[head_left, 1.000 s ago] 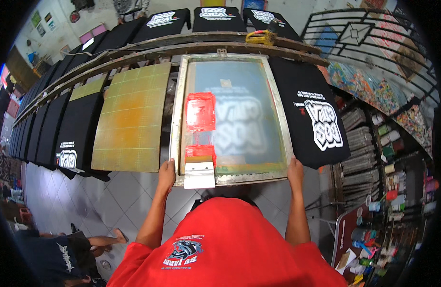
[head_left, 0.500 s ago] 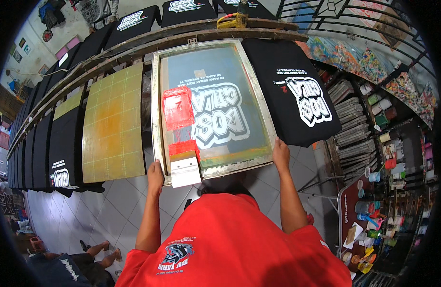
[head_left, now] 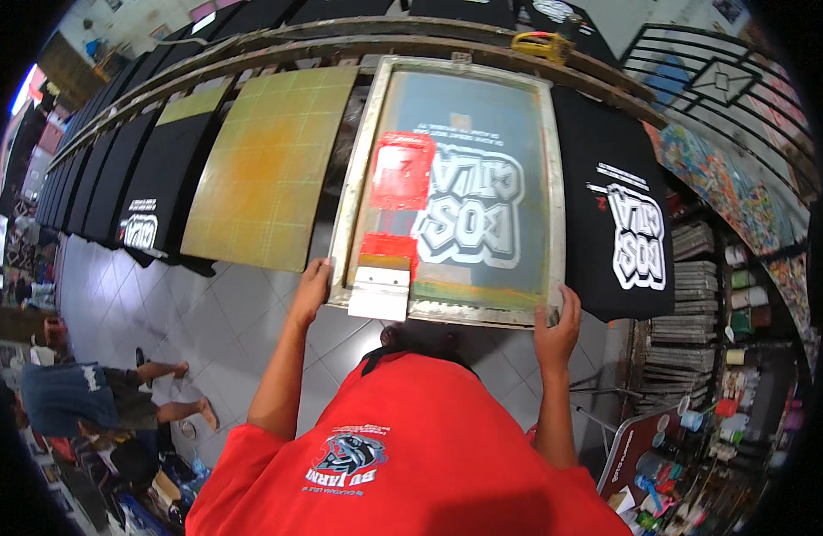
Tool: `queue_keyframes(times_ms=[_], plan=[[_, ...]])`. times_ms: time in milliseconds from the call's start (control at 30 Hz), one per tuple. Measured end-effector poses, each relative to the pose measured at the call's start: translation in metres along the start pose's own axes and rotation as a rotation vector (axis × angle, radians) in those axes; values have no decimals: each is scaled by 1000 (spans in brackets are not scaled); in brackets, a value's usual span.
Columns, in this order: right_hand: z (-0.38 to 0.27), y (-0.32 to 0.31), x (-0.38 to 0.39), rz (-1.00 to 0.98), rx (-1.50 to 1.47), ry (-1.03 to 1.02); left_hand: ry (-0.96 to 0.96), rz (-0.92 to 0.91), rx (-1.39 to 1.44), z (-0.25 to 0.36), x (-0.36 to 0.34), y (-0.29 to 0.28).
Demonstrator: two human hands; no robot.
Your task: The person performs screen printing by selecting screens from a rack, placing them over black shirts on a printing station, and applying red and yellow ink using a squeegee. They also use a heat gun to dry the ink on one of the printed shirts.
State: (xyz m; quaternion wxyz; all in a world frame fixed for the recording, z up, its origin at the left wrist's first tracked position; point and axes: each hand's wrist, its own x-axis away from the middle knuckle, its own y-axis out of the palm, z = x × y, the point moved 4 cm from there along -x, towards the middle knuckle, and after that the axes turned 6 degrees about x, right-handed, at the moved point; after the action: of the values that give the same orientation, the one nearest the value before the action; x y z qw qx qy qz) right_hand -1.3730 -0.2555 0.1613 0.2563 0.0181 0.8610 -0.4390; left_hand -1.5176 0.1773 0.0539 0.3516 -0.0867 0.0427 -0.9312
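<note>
Metal-framed and rectangular, the printing screen (head_left: pixel 483 192) has a grey-green mesh showing a pale mirrored block-letter design, with a square of red ink at the mesh's left side. It lies on the long wooden printing table (head_left: pixel 277 54), between the yellow-green gridded board (head_left: pixel 268 170) to its left and the black printed T-shirt (head_left: pixel 621 214) to its right. At the screen's near edge, a flat squeegee with a pale handle and red-smeared blade (head_left: pixel 382 277) rests on the frame. The left hand (head_left: pixel 311 286) grips the screen's near left corner, fingers curled over the frame edge just beside the squeegee. The right hand (head_left: pixel 557 323) clasps the near right corner, fingers wrapped round the frame. A row of black T-shirts (head_left: pixel 99 170) stretches away further left of the screen.
</note>
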Motion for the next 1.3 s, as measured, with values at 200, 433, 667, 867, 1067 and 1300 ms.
queue_keyframes(times_ms=[200,433,667,867,1067,1300], plan=[[-131,42,29,-476,-181,-567,47,-81,113,-13,-9,11],[-207,106,38,-571,-19,-712,162,-64,-72,-11,-14,10],[-224,122,31,-522,130,-675,109,-118,-124,-7,-20,13],[-237,136,3,-363,167,-607,63,-74,-48,-3,-18,13],[-233,147,-97,-376,241,-523,119,-44,-86,-1,-18,12],[-245,220,-234,-179,268,-602,99,-40,-77,1,-17,12]])
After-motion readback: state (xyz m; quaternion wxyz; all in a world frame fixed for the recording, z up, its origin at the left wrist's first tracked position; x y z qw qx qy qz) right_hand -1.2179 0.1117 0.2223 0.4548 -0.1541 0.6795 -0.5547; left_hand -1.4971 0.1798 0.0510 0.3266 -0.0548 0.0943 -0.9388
